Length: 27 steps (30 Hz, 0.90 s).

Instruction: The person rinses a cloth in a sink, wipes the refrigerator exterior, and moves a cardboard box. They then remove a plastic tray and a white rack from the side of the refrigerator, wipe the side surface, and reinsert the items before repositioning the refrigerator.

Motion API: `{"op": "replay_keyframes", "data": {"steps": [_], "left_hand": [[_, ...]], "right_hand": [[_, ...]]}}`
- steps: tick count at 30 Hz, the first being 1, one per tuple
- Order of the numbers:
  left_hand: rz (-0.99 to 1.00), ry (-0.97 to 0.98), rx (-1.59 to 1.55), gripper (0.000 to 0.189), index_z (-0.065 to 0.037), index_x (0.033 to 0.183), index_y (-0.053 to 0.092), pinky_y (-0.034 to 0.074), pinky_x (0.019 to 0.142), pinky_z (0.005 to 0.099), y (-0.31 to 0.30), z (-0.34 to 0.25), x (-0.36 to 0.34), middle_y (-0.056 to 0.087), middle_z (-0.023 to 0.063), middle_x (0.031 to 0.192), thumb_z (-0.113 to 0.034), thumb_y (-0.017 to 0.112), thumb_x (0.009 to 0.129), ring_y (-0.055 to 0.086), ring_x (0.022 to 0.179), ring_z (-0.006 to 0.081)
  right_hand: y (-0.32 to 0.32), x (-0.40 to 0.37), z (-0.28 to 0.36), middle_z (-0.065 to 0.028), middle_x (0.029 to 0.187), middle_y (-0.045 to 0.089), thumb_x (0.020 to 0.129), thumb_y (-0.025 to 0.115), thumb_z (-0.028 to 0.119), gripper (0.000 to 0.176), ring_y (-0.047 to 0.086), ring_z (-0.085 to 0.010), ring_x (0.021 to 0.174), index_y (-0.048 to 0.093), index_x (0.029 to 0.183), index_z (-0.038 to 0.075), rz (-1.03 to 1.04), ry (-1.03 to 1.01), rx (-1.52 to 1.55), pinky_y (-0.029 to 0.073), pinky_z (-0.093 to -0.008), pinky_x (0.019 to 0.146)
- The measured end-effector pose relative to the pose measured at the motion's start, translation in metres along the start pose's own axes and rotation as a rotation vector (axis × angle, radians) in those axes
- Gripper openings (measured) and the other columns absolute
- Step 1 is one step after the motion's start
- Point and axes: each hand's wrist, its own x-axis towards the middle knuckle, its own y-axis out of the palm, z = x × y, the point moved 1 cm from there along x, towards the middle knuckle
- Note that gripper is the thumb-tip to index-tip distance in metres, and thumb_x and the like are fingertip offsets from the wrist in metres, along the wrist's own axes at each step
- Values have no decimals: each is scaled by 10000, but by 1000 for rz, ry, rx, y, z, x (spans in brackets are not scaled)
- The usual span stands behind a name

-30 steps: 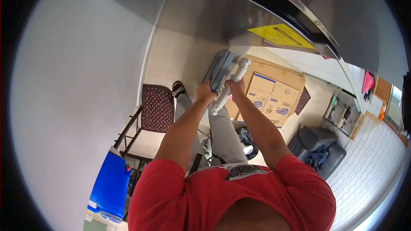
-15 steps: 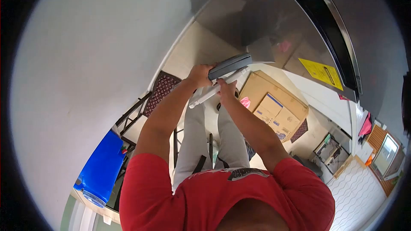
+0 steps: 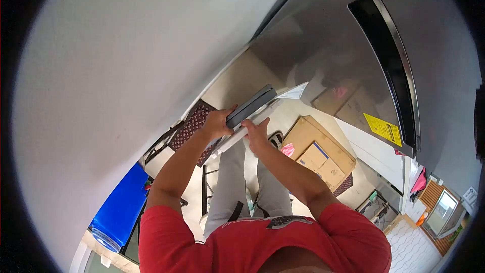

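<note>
My left hand is closed around the near end of a long grey box-like piece. Just below it, my right hand grips a white panel with a thick edge, which lies alongside the grey piece. From the far end a thin, pale sheet-like part sticks out toward a dark refrigerator door. Whether the grey and white parts are joined, I cannot make out. Both hands are in front of my legs, and their palms are hidden.
A cardboard box stands on the floor to the right, near my foot. The refrigerator carries a long handle and a yellow label. At left are a pale wall, a patterned mat and a blue container.
The grey piece and the white panel, with both hands still on them, have shifted down and left in view. My head view has turned, showing more of the refrigerator handle.
</note>
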Motion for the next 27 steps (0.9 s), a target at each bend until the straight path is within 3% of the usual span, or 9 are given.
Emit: {"op": "replay_keyframes", "data": {"steps": [2, 4, 8, 10, 13, 14, 22, 24, 27], "left_hand": [[-53, 32, -105, 867, -43, 1267, 451, 483, 775, 352, -3, 0, -10, 608, 218, 921, -125, 732, 451, 608, 864, 334], [-48, 20, -90, 865, -37, 1263, 454, 483, 772, 355, -1, -2, -19, 608, 217, 925, -115, 735, 449, 608, 866, 333], [-125, 93, -116, 903, -13, 1288, 411, 486, 768, 340, -9, -23, -38, 599, 221, 974, -116, 750, 457, 609, 865, 334], [-88, 76, -156, 899, -2, 1283, 411, 486, 755, 348, -10, -30, -44, 599, 218, 972, -128, 751, 461, 607, 858, 339], [-144, 171, -123, 885, -16, 1285, 417, 487, 731, 362, -16, -38, -49, 604, 200, 934, -143, 748, 474, 604, 817, 347], [-98, 120, -121, 902, -21, 1293, 408, 485, 750, 359, -19, -46, -52, 597, 206, 962, -123, 758, 468, 607, 845, 334], [81, 78, 31, 946, -95, 1330, 382, 482, 770, 367, -16, -82, -65, 581, 190, 983, -150, 770, 469, 597, 856, 332], [-17, 154, 53, 922, -133, 1330, 383, 484, 710, 395, -7, -57, -51, 573, 157, 824, -148, 741, 481, 587, 764, 334], [31, 93, 23, 915, -138, 1334, 377, 475, 791, 358, -20, -25, -24, 585, 169, 998, -132, 733, 491, 589, 895, 319]], "right_hand": [[2, -9, -5, -140, 1074, 447, 672, 630, 54, 692, 534, -238, 889, 194, 1207, 96, 35, -6, 5, 506, -392, 641], [2, -18, -6, -142, 1093, 404, 685, 590, 21, 639, 524, -246, 920, 199, 1177, 133, 75, -19, 6, 530, -426, 696], [-9, -52, 13, -134, 1113, 405, 686, 600, 25, 772, 528, -223, 926, 120, 1278, 147, 157, 10, -32, 528, -416, 705], [-8, -67, 16, -140, 1023, 468, 686, 625, 52, 709, 535, -204, 842, 180, 1238, 51, 128, -43, -5, 484, -317, 611], [-9, -92, 32, -127, 1001, 479, 699, 622, 40, 700, 538, -199, 821, 179, 1241, 61, 176, -36, 47, 486, -313, 644], [-14, -98, 33, -127, 1001, 479, 699, 622, 40, 700, 538, -199, 821, 179, 1241, 61, 161, -34, 56, 486, -313, 644], [-52, -145, 33, -121, 882, 613, 740, 570, 32, 317, 580, -197, 846, 482, 1038, -31, 292, 112, 127, 464, -323, 754], [-53, -121, 10, -116, 883, 604, 738, 559, 22, 382, 580, -198, 826, 441, 1099, -23, 324, 103, 100, 454, -316, 779], [-33, -80, -4, -102, 920, 548, 741, 561, 21, 518, 565, -205, 811, 305, 1191, 31, 327, -3, 150, 466, -337, 739]]}}
